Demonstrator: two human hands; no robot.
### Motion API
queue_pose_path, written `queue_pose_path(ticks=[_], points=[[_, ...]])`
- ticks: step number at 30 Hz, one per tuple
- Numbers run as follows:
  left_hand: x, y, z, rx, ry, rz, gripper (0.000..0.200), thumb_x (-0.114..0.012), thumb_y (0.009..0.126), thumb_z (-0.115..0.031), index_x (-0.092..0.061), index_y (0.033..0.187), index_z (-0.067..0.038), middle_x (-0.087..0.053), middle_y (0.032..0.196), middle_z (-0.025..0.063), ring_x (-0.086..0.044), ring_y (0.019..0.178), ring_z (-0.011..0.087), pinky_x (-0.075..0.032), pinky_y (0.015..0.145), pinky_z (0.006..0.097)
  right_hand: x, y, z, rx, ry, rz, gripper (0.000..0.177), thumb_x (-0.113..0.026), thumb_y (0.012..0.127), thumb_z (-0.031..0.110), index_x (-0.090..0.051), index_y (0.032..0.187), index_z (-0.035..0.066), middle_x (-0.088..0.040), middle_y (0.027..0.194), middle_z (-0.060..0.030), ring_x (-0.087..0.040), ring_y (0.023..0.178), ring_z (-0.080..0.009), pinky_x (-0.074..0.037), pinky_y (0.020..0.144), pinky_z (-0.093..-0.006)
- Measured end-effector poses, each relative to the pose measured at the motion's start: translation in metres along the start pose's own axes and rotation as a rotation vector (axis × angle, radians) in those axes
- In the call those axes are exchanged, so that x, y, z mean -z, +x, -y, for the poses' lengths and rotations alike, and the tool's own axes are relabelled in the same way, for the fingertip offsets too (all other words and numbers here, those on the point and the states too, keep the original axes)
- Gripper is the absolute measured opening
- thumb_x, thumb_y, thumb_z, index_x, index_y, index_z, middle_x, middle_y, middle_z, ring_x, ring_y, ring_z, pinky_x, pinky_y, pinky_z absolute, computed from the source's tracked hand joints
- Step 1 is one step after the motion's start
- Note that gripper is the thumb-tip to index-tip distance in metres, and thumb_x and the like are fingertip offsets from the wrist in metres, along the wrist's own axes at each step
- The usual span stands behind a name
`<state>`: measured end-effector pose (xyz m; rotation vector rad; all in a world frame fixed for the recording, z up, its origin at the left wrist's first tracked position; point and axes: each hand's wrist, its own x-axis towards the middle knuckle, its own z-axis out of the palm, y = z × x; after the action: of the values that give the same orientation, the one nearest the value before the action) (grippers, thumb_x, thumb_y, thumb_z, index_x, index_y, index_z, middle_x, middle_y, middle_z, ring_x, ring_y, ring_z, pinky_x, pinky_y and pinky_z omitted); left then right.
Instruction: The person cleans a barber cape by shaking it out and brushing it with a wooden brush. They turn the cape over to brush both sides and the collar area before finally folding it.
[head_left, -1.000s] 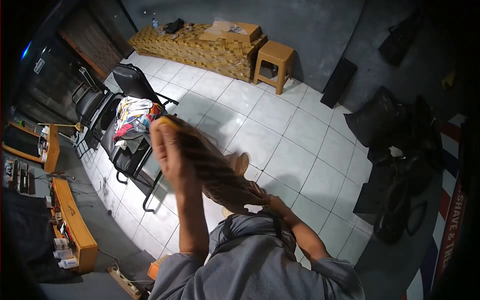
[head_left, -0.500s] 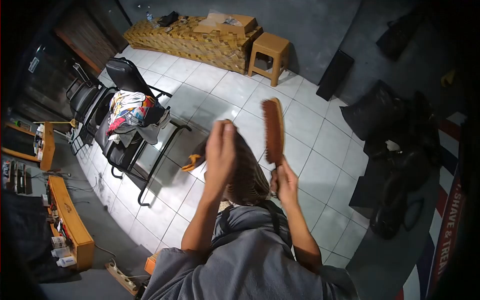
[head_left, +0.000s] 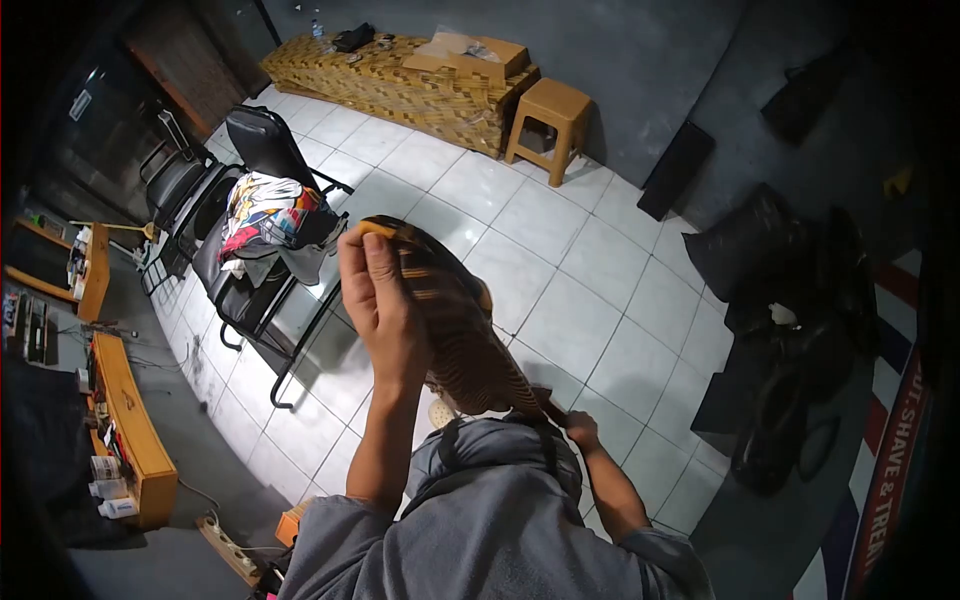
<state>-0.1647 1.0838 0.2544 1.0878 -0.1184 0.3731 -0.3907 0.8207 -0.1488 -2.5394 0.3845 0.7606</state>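
My left hand (head_left: pixel 382 300) is raised, thumb and fingers pinching the orange edge of a dark brown striped cloth (head_left: pixel 465 345). The cloth hangs down from that corner in front of my body, reaching toward my waist. Low on the other side, my right hand (head_left: pixel 580 428) is closed around the handle of a brush (head_left: pixel 545 400). Most of the brush is hidden at the cloth's lower right edge; only a brown part near the hand shows.
A black chair (head_left: pixel 262 145) at left carries a heap of colourful clothes (head_left: pixel 268 215). Wooden wall shelves (head_left: pixel 130 430) with bottles stand nearer on the left. At the back are a woven-covered bench (head_left: pixel 400 90) and a plastic stool (head_left: pixel 550 125). Black seating (head_left: pixel 780 340) lines the right.
My left hand has moved left, lifting the cloth by its orange edge so it spreads out. My right hand has lowered the brush from upright down to beside the cloth.
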Motion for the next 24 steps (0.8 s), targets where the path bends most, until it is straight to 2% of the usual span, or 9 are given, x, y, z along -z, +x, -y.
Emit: queue_pose_path(ticks=[4,6,8,11,17,19,22,23,24], points=[[0.000,-0.007,-0.004,0.035,0.044,0.027,0.010,-0.043,0.097,-0.010,-0.049,0.100,-0.003,-0.052,0.087,0.0012,-0.047,0.079,0.0057,-0.039,0.072,0.0193,-0.023,0.040,-0.042,0.052,0.004,-0.292,0.027,-0.048,0.087,0.027,-0.061,0.093,0.004,-0.064,0.088,-0.0200,-0.061,0.084,-0.0400,-0.048,0.071,-0.0498],[0.004,-0.010,0.018,-0.051,0.194,0.028,0.010,-0.044,0.096,-0.007,-0.051,0.102,-0.002,-0.053,0.089,0.0013,-0.048,0.081,0.0064,-0.039,0.073,0.0199,0.080,0.004,0.051,-0.197,0.626,-0.202,0.040,-0.046,0.094,0.031,-0.052,0.122,0.004,-0.058,0.070,-0.0119,-0.056,0.053,-0.0213,-0.044,0.049,-0.0340],[0.007,-0.019,0.032,0.052,0.253,0.133,0.018,-0.045,0.097,-0.014,-0.056,0.105,-0.002,-0.054,0.094,0.0005,-0.050,0.085,0.0065,-0.039,0.076,0.0193,0.157,-0.038,0.134,-0.016,1.300,-0.204,0.045,-0.044,0.097,0.028,-0.038,0.139,0.013,-0.036,0.065,0.0050,-0.032,0.048,-0.0030,-0.028,0.041,-0.0182],[-0.003,-0.030,0.032,0.208,0.246,0.252,0.020,-0.045,0.098,-0.016,-0.057,0.105,-0.002,-0.054,0.093,-0.0008,-0.049,0.085,0.0051,-0.039,0.075,0.0184,0.210,-0.083,0.211,0.396,1.616,-0.202,0.043,-0.041,0.098,0.024,-0.036,0.139,0.011,-0.039,0.067,0.0020,-0.034,0.049,-0.0045,-0.029,0.042,-0.0185],[-0.001,-0.024,0.031,0.060,0.282,0.294,0.019,-0.048,0.096,-0.013,-0.059,0.104,0.000,-0.057,0.093,-0.0006,-0.050,0.082,0.0045,-0.040,0.074,0.0175,0.156,-0.065,0.231,0.464,1.258,-0.043,0.042,-0.039,0.099,0.020,-0.035,0.140,0.011,-0.048,0.066,-0.0042,-0.039,0.050,-0.0089,-0.036,0.048,-0.0229],[-0.001,-0.018,0.013,0.034,0.207,0.230,0.014,-0.050,0.094,-0.007,-0.060,0.100,-0.001,-0.056,0.089,0.0003,-0.048,0.080,0.0055,-0.038,0.072,0.0184,0.092,-0.024,0.192,0.656,0.775,-0.428,0.037,-0.053,0.092,0.020,-0.052,0.128,0.010,-0.059,0.072,-0.0124,-0.053,0.055,-0.0186,-0.042,0.052,-0.0297],[0.004,-0.006,-0.002,-0.111,0.167,0.105,0.017,-0.051,0.094,-0.008,-0.061,0.103,0.002,-0.060,0.095,0.0017,-0.052,0.083,0.0056,-0.040,0.075,0.0191,0.014,0.013,0.092,0.103,0.071,0.123,0.030,-0.057,0.080,0.023,-0.064,0.106,0.010,-0.064,0.097,-0.0208,-0.060,0.095,-0.0356,-0.048,0.082,-0.0412],[0.010,-0.004,-0.006,-0.141,0.159,0.062,0.019,-0.050,0.094,-0.009,-0.060,0.107,0.002,-0.060,0.097,0.0024,-0.052,0.083,0.0053,-0.040,0.075,0.0187,0.009,-0.009,0.055,0.149,0.347,0.101,0.028,-0.053,0.081,0.024,-0.065,0.101,0.009,-0.064,0.094,-0.0194,-0.060,0.098,-0.0339,-0.049,0.081,-0.0424],[0.015,-0.003,-0.010,-0.171,0.154,0.019,0.022,-0.050,0.094,-0.010,-0.060,0.110,0.002,-0.061,0.099,0.0031,-0.053,0.083,0.0050,-0.040,0.075,0.0184,-0.018,0.001,0.021,0.075,-0.192,0.178,0.027,-0.052,0.082,0.024,-0.065,0.098,0.007,-0.065,0.094,-0.0183,-0.061,0.096,-0.0346,-0.049,0.078,-0.0436]])
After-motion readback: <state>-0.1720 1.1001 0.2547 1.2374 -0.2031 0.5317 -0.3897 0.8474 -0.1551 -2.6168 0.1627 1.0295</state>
